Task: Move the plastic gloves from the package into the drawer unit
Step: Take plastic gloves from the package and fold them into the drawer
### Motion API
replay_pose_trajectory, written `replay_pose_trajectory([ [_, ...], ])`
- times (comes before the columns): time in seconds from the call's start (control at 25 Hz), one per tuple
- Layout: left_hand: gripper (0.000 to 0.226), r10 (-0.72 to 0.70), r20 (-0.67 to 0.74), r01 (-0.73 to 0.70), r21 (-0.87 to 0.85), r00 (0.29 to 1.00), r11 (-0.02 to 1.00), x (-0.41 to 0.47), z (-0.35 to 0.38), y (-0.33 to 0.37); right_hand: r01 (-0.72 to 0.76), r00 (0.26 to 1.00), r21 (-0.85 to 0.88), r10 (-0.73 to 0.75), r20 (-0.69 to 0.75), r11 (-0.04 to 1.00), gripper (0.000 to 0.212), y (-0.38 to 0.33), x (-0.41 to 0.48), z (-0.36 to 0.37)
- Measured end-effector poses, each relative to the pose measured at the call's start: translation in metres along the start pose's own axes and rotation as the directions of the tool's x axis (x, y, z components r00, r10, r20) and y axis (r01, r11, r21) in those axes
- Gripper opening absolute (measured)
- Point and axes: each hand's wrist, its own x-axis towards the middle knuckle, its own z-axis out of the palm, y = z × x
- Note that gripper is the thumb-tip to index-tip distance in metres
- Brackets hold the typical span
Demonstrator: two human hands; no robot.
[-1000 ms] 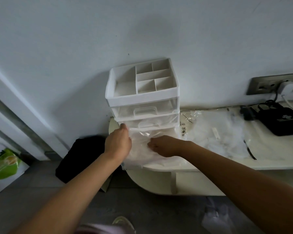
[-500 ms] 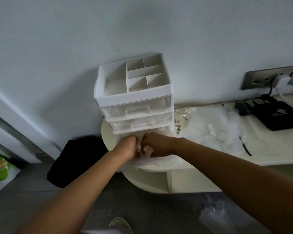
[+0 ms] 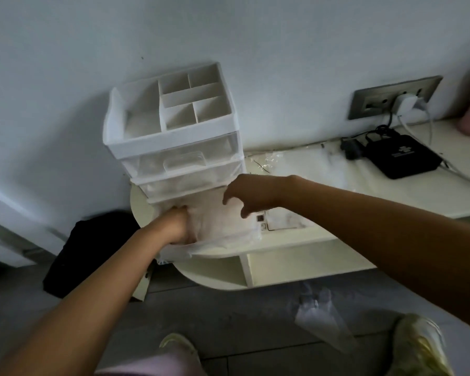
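A white drawer unit point(image 3: 174, 142) stands against the wall on a pale shelf, its divided top tray empty. Its bottom drawer point(image 3: 228, 240) is pulled out towards me and holds a pile of clear plastic gloves point(image 3: 217, 221). My left hand point(image 3: 178, 226) is pressed down into the left side of that drawer, fingers curled on the gloves. My right hand point(image 3: 244, 195) hovers just above the drawer's right side, fingers spread and bent, holding nothing. The clear glove package point(image 3: 280, 219) lies flat on the shelf to the right of the drawer.
The pale shelf point(image 3: 364, 210) runs right, carrying a black box point(image 3: 402, 156) with cables and a wall socket point(image 3: 394, 97) above. A black bag point(image 3: 90, 248) sits on the floor at left. A loose plastic glove point(image 3: 320, 316) lies on the floor near my shoes.
Both hands were bunched together over the gloves; now my right hand has lifted and opened, while my left hand pushes down in the drawer. The camera has moved closer.
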Motion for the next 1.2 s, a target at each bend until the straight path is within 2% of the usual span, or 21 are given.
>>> replay_pose_trajectory([
  [0.08,0.053,-0.074,-0.061,0.068,-0.100,0.995,0.993,-0.012,-0.004,0.004,0.036,0.985,0.176,-0.005,-0.174,0.984,0.036,0.009,-0.034,-0.004],
  [0.16,0.042,-0.142,-0.236,0.085,-0.238,0.961,0.968,-0.024,-0.013,0.020,0.068,0.938,0.331,0.052,-0.341,0.941,0.019,0.020,-0.067,0.001],
  [0.2,0.031,-0.113,-0.402,0.002,-0.266,0.909,0.964,-0.033,-0.017,0.035,0.078,0.907,0.355,0.082,-0.414,0.932,0.019,0.025,-0.084,0.004],
  [0.24,0.020,-0.050,-0.567,-0.134,-0.279,0.822,0.951,-0.043,-0.021,0.053,0.076,0.876,0.348,0.103,-0.470,0.935,0.026,0.028,-0.097,0.009],
  [0.28,0.020,0.032,-0.694,-0.304,-0.273,0.720,0.913,-0.053,-0.021,0.077,0.071,0.856,0.328,0.111,-0.504,0.942,0.034,0.031,-0.112,0.017],
  [0.32,0.028,0.122,-0.760,-0.457,-0.247,0.638,0.854,-0.063,-0.018,0.101,0.074,0.843,0.295,0.099,-0.529,0.953,0.042,0.034,-0.126,0.028],
  [0.36,0.035,0.217,-0.772,-0.569,-0.217,0.597,0.793,-0.072,-0.011,0.125,0.075,0.843,0.250,0.073,-0.533,0.965,0.047,0.037,-0.139,0.043],
  [0.44,0.037,0.373,-0.741,-0.668,-0.134,0.558,0.732,-0.076,0.020,0.164,0.073,0.873,0.135,0.003,-0.488,0.988,0.050,0.045,-0.164,0.080],
  [0.48,0.037,0.425,-0.702,-0.673,-0.104,0.572,0.733,-0.071,0.038,0.177,0.060,0.906,0.081,-0.020,-0.422,0.995,0.049,0.048,-0.173,0.102],
  [0.56,0.039,0.468,-0.513,-0.607,-0.136,0.720,0.783,-0.055,0.075,0.196,-0.032,0.975,0.051,0.042,-0.219,0.998,0.048,0.059,-0.189,0.142],
  [0.6,0.038,0.439,-0.402,-0.537,-0.172,0.804,0.826,-0.047,0.093,0.200,-0.102,0.988,0.074,0.110,-0.107,0.992,0.047,0.064,-0.191,0.161],
  [0.64,0.035,0.394,-0.324,-0.473,-0.219,0.860,0.853,-0.036,0.108,0.203,-0.180,0.983,0.113,0.183,-0.017,0.977,0.045,0.071,-0.190,0.180],
  [0.72,0.023,0.318,-0.223,-0.376,-0.314,0.922,0.872,-0.020,0.136,0.209,-0.337,0.938,0.208,0.309,0.156,0.918,0.038,0.087,-0.185,0.217],
  [0.8,0.006,0.271,-0.172,-0.316,-0.345,0.947,0.884,-0.008,0.161,0.211,-0.443,0.890,0.272,0.385,0.243,0.854,0.039,0.101,-0.180,0.259],
  [0.96,0.014,0.226,-0.094,-0.244,-0.352,0.970,0.904,0.011,0.192,0.205,-0.575,0.807,0.344,0.445,0.388,0.742,0.063,0.110,-0.166,0.341],
  [1.08,0.019,0.192,-0.051,-0.198,-0.370,0.980,0.908,0.021,0.198,0.195,-0.662,0.747,0.414,0.503,0.435,0.625,0.078,0.106,-0.154,0.378],
  [1.2,0.022,0.170,-0.021,-0.164,-0.402,0.985,0.901,0.029,0.203,0.187,-0.695,0.718,0.429,0.572,0.396,0.577,0.081,0.102,-0.146,0.398],
])
